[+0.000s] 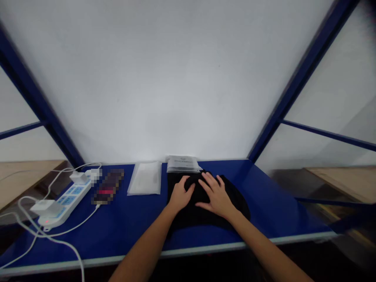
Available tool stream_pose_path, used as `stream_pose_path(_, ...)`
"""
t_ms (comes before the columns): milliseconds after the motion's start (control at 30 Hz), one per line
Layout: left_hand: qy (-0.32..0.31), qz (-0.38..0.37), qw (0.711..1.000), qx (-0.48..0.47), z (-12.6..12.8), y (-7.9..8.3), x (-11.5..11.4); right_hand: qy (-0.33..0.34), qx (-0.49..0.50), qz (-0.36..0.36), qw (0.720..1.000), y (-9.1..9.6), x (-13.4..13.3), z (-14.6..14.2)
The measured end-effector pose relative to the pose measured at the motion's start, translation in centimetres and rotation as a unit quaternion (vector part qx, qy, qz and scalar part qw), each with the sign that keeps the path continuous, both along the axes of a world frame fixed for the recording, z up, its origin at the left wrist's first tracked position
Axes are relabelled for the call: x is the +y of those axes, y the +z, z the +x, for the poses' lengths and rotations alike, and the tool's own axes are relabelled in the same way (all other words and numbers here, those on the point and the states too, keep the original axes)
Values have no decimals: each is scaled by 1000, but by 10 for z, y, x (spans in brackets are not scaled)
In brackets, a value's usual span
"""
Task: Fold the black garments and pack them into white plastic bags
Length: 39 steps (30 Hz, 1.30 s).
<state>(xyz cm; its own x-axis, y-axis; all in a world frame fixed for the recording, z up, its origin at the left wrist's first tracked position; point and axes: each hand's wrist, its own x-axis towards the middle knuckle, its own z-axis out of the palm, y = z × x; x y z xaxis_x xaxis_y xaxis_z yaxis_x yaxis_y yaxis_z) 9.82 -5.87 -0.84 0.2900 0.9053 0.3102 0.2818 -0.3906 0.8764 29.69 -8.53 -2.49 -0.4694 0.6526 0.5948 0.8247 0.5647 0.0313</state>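
Note:
A black cloth item [202, 219], perhaps a folded garment, lies on the blue table in front of me. My left hand [181, 194] rests on its left part, thumb and index finger apart; its other fingers are mostly hidden. Flat on the middle of the cloth lies my right hand [216, 196], fingers spread and thumb pointing left. Just behind the cloth are clear plastic bags [182, 163] with dark printing, their near edge against the fabric. To the left sits another flat, translucent plastic packet [145, 178].
A white power strip [70, 197] with plugged-in chargers and trailing white cables [58, 239] occupies the left side of the blue table [273, 211]. Beside it lies a pixelated phone [108, 187] on a cable. Blue frame posts [270, 117] and a pale wall panel [176, 78] bound the back.

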Motion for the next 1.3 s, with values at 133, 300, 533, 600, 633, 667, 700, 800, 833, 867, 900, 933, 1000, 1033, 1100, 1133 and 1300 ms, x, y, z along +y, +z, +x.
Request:
stream_pose_path(133, 25, -30, 998, -55, 2, -5, 1, 57, -103, -28, 993, 9, 10, -16)
stream_pose_path(300, 50, -59, 997, -12, -30, -5, 22, 131, -119, -7, 984, 7, 41, -19)
stream_pose_path(533, 189, -33, 967, 169, -107, 2, 49, 150, -77, -97, 981, -17, 61, -21)
stream_pose_path(600, 228, -26, 949, 216, -112, -3, 55, 149, -57, -143, 977, -18, 58, -24)
stream_pose_path(633, 239, -23, 941, 237, -113, -5, 57, 153, -47, -159, 974, -17, 56, -25)
stream_pose_path(667, 246, -19, 935, 254, -112, -7, 59, 157, -38, -170, 972, -16, 55, -25)
stream_pose_path(700, 250, -14, 930, 268, -112, -9, 61, 162, -26, -175, 971, -14, 54, -26)
stream_pose_path(800, 255, 4, 921, 294, -116, -8, 64, 170, 18, -166, 971, -13, 55, -24)
stream_pose_path(833, 255, 14, 920, 296, -118, -6, 64, 171, 37, -152, 973, -13, 57, -22)
stream_pose_path(867, 253, 28, 920, 297, -119, -3, 63, 173, 59, -133, 974, -13, 58, -21)
stream_pose_path(900, 248, 44, 921, 296, -119, 0, 61, 176, 83, -107, 975, -13, 60, -20)
stream_pose_path(933, 238, 62, 923, 295, -118, 3, 58, 177, 109, -77, 975, -12, 62, -19)
stream_pose_path(1000, 201, 99, 930, 291, -111, 9, 49, 170, 164, -10, 972, -9, 64, -16)
stream_pose_path(1033, 173, 116, 934, 289, -105, 11, 43, 162, 190, 24, 968, -6, 65, -15)
stream_pose_path(1100, 105, 147, 939, 293, -90, 13, 32, 134, 239, 84, 958, 0, 66, -9)
stream_pose_path(1133, 68, 157, 938, 300, -83, 13, 26, 115, 259, 108, 953, 3, 67, -6)
stream_pose_path(1300, -75, 154, 920, 352, -57, 12, 11, 34, 274, 180, 944, 13, 65, 10)
